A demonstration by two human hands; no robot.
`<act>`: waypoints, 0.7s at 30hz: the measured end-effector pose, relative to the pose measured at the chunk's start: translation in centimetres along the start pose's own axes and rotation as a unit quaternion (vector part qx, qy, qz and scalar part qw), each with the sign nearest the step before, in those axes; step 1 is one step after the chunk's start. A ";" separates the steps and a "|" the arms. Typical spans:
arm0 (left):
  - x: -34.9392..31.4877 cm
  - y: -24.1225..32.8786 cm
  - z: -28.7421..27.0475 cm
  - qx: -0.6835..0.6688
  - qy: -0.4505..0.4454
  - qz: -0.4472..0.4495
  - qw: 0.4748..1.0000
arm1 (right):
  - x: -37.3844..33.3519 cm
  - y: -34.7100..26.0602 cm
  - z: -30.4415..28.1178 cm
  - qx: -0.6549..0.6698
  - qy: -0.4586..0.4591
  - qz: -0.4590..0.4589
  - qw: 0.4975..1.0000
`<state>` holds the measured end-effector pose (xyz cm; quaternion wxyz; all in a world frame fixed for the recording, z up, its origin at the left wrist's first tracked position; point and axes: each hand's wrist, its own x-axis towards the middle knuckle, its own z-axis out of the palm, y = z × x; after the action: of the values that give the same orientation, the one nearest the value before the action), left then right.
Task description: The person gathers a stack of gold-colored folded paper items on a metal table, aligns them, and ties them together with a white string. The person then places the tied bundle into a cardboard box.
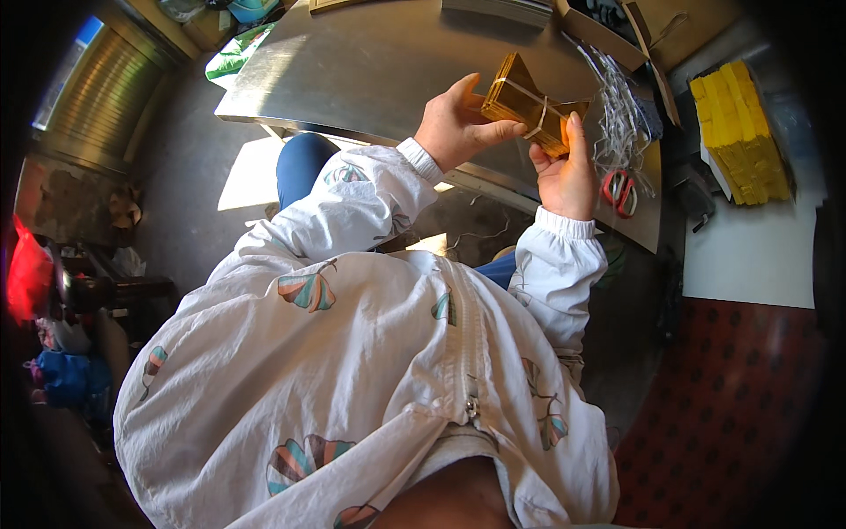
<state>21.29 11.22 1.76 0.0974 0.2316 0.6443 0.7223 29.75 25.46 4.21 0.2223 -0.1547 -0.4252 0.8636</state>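
My left hand [460, 125] and my right hand [567, 179] hold a bundle of folded gold paper [520, 95] between them, above the near edge of a metal-topped table [352, 66]. A thin whitish tie [544, 113] goes around the middle of the bundle, and the folded ends flare out on both sides. My left thumb presses on the near side of the bundle, while my right fingers close on its right lower end. Just right of my right hand, scissors [619, 192] with red handles lie below a tangled heap of whitish strips [621, 115].
Yellow paper stacks [740, 132] stand on a white surface [749, 264] at the right. An open cardboard box [608, 37] sits at the far right of the table, and a stack of grey sheets [502, 11] at its far edge. A green bag [238, 55] is at the far left.
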 end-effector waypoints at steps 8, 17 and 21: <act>-0.5 0.5 -1.7 0.387 0.044 0.245 0.888 | 1.1 1.8 -0.4 0.035 0.003 0.085 0.996; -0.4 -0.5 -1.9 0.318 0.035 0.218 0.922 | 1.0 2.2 0.1 0.020 -0.004 0.099 0.995; -0.3 -0.6 -1.7 0.324 0.046 0.208 0.922 | 1.1 2.2 0.1 0.021 -0.008 0.099 0.995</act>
<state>20.70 9.62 1.03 -0.1654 0.3463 0.7842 0.4875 28.22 24.71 2.41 0.1359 -0.1848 -0.3917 0.8910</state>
